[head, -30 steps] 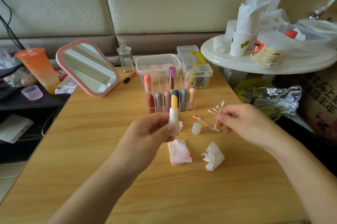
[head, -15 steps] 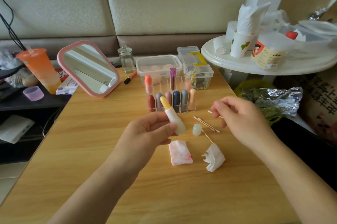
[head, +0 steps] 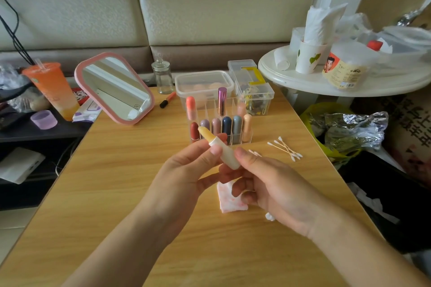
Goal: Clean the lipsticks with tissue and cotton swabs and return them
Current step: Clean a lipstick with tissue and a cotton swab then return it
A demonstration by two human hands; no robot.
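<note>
Off the left edge of the light wooden table [head: 116, 193], on a dark shelf: a tall orange plastic cup [head: 52, 90] with a straw, and just in front of it a small lilac plastic cup [head: 43, 119]. At the far left corner, leaning back, a pink-framed rectangular mirror [head: 115, 89]. Just right of it, by the far edge, a small clear glass jar [head: 162, 78] and an orange-and-black pen [head: 167, 100] lying flat. Further along the far edge, a clear lidded plastic box [head: 203, 81]; right in front of it, a clear acrylic organiser [head: 229, 132] with capped lipsticks [head: 226, 127] upright in its slots.

Above the middle of the table, the left hand [head: 184, 170], thumb and fingers pinching an uncapped yellow lipstick [head: 220, 149] in a white tube, tip tilted up and to the left. From the right, the right hand [head: 275, 184], thumb against the tube's lower end, fingers curled beneath, gripping it too. Under both hands, flat on the table, a folded pink-stained tissue [head: 229, 200], partly hidden.

Towards the right edge, a loose pile of white cotton swabs [head: 285, 148]. Off that edge, a round white side table [head: 303, 81].
</note>
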